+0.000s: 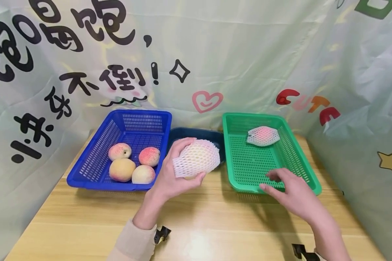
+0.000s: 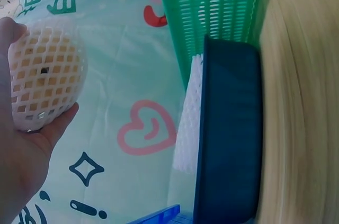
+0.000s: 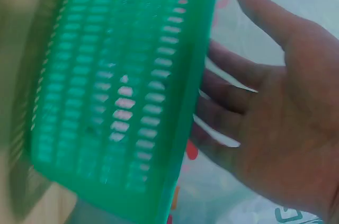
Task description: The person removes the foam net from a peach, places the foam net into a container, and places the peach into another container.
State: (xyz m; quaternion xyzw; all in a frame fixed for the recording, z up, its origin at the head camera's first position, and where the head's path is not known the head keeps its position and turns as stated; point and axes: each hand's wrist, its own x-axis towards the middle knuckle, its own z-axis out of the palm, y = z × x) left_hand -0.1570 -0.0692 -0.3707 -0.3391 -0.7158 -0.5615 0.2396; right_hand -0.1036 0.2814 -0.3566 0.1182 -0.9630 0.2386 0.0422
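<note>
My left hand (image 1: 168, 181) grips a peach in a white foam net (image 1: 198, 157), fingers over the top and thumb underneath, raised in front of the dark tray. In the left wrist view the net's mesh wraps the yellowish fruit (image 2: 47, 73). My right hand (image 1: 294, 194) holds nothing; its fingers are spread and loosely bent over the front rim of the green basket (image 1: 236, 185). Inside that basket lies another netted peach (image 1: 264, 136), pinkish, toward the back.
On the left stands a blue basket (image 1: 109, 186) with several bare peaches (image 1: 122, 169). Between the baskets sits a dark blue tray (image 2: 230, 128); white foam netting (image 2: 188, 126) shows above its edge. A printed cloth (image 1: 248, 54) hangs behind the wooden table (image 1: 199, 224).
</note>
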